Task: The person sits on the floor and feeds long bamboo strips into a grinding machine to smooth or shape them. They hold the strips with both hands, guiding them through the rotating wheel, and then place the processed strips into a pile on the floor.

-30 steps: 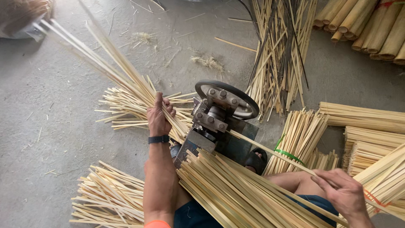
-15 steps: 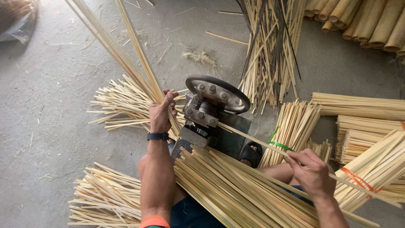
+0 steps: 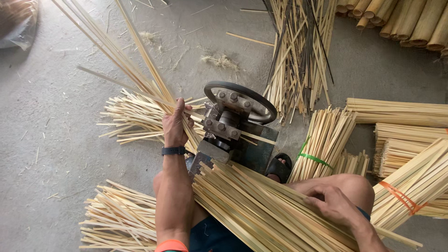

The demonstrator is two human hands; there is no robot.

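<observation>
On the concrete floor (image 3: 56,140), the left hand (image 3: 176,125) closes its fingers on thin split strips (image 3: 140,74) left of the small metal machine (image 3: 231,126), many already heaped there, while the right hand (image 3: 333,205) rests loosely curled on the near unsplit slats (image 3: 261,210).

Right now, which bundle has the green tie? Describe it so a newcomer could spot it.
Start at the dark metal machine with the round handwheel mid-floor. Just to its right, past the black sandal, a bundle of pale bamboo strips leans fanned out. It alone wears a green band; the bundle near the picture's right edge has an orange one.
</observation>
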